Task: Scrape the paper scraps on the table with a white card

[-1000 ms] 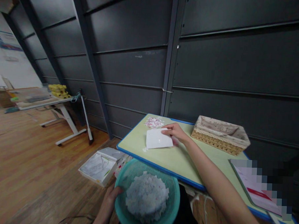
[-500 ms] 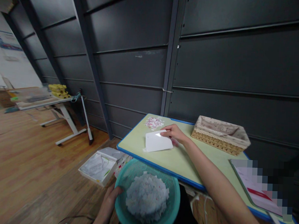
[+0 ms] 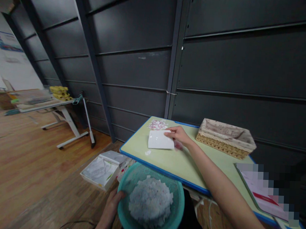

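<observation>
My right hand (image 3: 176,134) pinches the right edge of a stiff white card (image 3: 161,140), held tilted low over the pale green tabletop (image 3: 139,144). Just beyond the card lies a pile of white and pinkish paper scraps (image 3: 158,125). A small white bit (image 3: 147,152) lies on the table nearer me, and a reddish patch (image 3: 177,145) shows partly behind my wrist. My left hand (image 3: 117,198) grips the left rim of a teal plastic colander (image 3: 181,210), thumb over the edge. Inside is a heap of shredded white paper (image 3: 151,201). Whether the card touches the table I cannot tell.
A wicker basket with a cloth lining (image 3: 225,138) stands at the table's back right. Nearer on the right lies a flat, partly blurred-out tablet-like thing (image 3: 262,190). On the floor at left sits an open white box (image 3: 102,171). A dark panelled wall (image 3: 134,69) rises behind the table.
My right hand has shifted the white card slightly away from me and changed its tilt. The small white bit by its near edge now shows fully. The left hand and colander stay put.
</observation>
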Demonstrator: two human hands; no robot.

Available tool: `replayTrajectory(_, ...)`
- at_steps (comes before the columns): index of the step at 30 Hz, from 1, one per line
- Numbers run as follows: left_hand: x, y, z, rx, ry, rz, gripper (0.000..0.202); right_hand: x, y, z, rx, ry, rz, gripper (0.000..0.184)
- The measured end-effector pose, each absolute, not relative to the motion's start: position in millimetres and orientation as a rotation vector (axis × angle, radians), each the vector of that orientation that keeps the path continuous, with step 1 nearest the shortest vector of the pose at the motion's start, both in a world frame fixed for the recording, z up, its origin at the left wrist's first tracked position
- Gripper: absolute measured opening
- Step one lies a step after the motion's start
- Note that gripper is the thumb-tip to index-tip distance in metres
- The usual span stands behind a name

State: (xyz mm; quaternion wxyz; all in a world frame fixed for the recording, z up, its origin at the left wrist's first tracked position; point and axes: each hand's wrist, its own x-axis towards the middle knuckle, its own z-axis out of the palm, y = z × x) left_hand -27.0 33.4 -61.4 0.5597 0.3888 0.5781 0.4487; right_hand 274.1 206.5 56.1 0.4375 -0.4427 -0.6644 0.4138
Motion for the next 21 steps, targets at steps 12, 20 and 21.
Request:
replayTrajectory(12,-25.5,32.7,-62.8,0.915,1.375,1.101,0.014,271.9,209.1,54.1,-1.244,-1.568,0.998,0.027)
replayTrajectory(20,-22.8,27.6,-53.2,0.907,1.404,1.079,0.02,267.7,210.0,46.1,-1.21,-1.536,1.12,0.026)
replayTrajectory(21,-22.8,27.7,-54.3,0.892,1.437,1.089,0.02,266.6,209.6,45.4,-1.212,-1.522,1.129,0.026)
